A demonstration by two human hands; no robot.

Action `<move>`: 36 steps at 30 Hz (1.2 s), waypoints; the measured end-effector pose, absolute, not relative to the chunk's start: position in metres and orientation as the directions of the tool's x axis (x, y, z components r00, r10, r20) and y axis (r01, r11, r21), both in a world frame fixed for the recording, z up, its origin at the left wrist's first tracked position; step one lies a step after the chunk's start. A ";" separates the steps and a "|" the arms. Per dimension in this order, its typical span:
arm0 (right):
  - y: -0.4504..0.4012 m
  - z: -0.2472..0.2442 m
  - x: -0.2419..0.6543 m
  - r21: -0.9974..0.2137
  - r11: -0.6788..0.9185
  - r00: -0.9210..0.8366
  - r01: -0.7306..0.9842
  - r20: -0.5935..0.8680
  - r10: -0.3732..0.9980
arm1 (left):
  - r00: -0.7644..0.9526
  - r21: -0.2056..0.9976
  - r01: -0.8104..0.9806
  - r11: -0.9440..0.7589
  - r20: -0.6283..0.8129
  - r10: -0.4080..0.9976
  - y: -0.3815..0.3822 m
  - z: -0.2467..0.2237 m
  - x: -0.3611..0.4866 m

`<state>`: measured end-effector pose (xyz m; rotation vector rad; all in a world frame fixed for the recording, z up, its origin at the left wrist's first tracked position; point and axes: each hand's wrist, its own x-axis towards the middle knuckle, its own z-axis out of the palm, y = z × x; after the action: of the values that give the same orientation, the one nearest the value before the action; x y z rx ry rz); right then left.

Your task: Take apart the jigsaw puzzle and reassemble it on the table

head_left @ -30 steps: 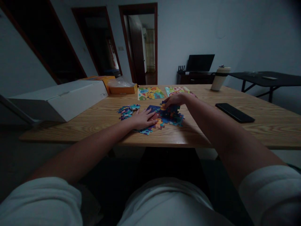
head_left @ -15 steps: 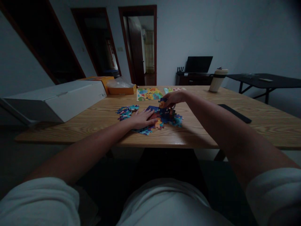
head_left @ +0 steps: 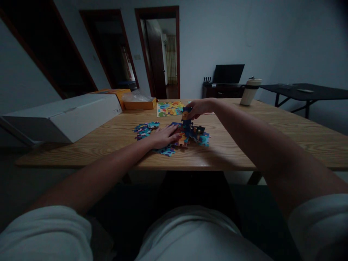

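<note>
A partly joined jigsaw puzzle [head_left: 181,139], dark blue and orange, lies on the wooden table [head_left: 225,156]. Flat on its left part rests my left hand [head_left: 164,137], fingers spread. My right hand [head_left: 199,108] pinches a dark blue puzzle section [head_left: 186,115] with an orange figure, raised upright at the puzzle's right side. Just right of it, another section [head_left: 200,136] with teal parts lies tilted. Joined teal and purple pieces [head_left: 145,129] sit to the left of my left hand.
A white box [head_left: 65,115] and an orange tray [head_left: 140,104] holding clear plastic stand at the left. Behind the puzzle lies a colourful picture sheet [head_left: 169,108]. A cream bottle [head_left: 250,92] stands at the back right.
My right hand has lifted the dark blue section higher, and it has come away from the pieces on its right. My left hand has hardly moved.
</note>
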<state>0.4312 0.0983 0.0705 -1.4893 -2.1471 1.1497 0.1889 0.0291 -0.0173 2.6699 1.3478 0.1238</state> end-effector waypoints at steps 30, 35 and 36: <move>0.060 0.018 0.449 -0.948 0.316 -0.244 0.049 0.295 0.924 | 0.419 0.870 0.265 -0.414 0.283 0.863 0.059 0.008 0.239; 0.050 0.003 0.440 -0.949 0.300 -0.250 0.092 0.269 0.930 | 0.326 0.868 0.118 -0.482 0.425 0.844 0.064 0.005 0.248; 0.049 0.002 0.441 -0.947 0.299 -0.258 0.120 0.261 0.930 | 0.336 0.860 0.130 -0.494 0.431 0.838 0.064 0.004 0.246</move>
<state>0.4413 0.0492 0.0024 -0.9775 -1.6246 1.0793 0.2462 0.0644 0.0038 1.8555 0.8530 1.2020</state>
